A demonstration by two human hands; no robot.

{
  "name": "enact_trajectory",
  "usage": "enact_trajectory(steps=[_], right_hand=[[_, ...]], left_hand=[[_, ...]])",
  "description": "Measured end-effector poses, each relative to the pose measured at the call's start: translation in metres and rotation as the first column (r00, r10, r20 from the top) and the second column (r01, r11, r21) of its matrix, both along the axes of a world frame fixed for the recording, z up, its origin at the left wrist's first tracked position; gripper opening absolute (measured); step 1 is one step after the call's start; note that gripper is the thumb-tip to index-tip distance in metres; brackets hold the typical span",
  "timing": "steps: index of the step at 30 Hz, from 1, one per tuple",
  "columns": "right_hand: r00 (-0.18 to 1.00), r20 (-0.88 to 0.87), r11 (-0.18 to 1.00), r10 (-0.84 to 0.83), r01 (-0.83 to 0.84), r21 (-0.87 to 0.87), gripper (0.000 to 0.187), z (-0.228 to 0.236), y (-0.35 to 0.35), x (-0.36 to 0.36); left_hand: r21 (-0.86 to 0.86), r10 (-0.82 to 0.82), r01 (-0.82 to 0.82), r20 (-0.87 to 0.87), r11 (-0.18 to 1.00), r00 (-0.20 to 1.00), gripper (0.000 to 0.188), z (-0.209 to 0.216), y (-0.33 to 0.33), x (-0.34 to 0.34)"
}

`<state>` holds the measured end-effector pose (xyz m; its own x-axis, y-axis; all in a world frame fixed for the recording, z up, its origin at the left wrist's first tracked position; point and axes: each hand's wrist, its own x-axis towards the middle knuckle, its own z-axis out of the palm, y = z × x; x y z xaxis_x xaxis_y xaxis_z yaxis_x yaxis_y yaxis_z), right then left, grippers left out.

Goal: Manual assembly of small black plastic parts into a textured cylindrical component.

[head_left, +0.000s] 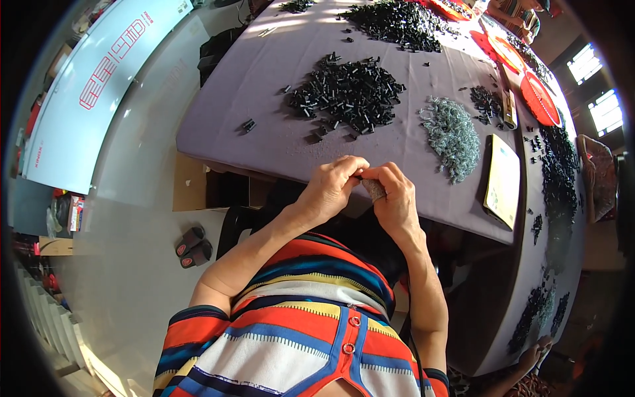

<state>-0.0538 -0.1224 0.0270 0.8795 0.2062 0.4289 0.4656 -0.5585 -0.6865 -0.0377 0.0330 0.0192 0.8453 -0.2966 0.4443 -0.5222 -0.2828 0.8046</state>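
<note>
My left hand point(332, 187) and my right hand point(395, 197) meet at the near edge of a table draped in purple cloth point(245, 86). Both pinch one small part point(374, 189), dark with a silvery ribbed end, between the fingertips. Just beyond my hands lies a big heap of small black parts point(347, 92). To its right sits a pile of small silvery metal springs or clips point(453, 135).
A flat yellowish pad point(503, 182) lies right of the silvery pile. More black heaps point(397, 23) and red trays point(539, 99) line the far and right sides. A pair of dark slippers point(192, 246) rests on the floor at left. Another person's hand point(537, 354) shows at lower right.
</note>
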Motion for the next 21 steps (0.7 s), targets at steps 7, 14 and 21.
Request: enact_trajectory(steps=[7,14,21], right_hand=[[0.989,-0.089,0.993,0.121,-0.121,0.006,0.026,0.001,0.001,-0.002],[0.966,-0.104,0.971,0.237,-0.237,0.011,0.035,0.001,0.001,-0.001],[0.978,-0.076,0.980,0.193,-0.188,0.062,0.035,0.001,0.001,0.003]], left_hand=[[0.175,-0.122,0.140,-0.110,0.975,0.986,0.032,0.002,0.014,0.004],[0.199,-0.190,0.252,-0.286,0.947,0.939,0.039,0.016,0.023,0.012],[-0.408,-0.421,0.211,-0.541,0.888,0.728,0.025,-0.003,0.026,0.020]])
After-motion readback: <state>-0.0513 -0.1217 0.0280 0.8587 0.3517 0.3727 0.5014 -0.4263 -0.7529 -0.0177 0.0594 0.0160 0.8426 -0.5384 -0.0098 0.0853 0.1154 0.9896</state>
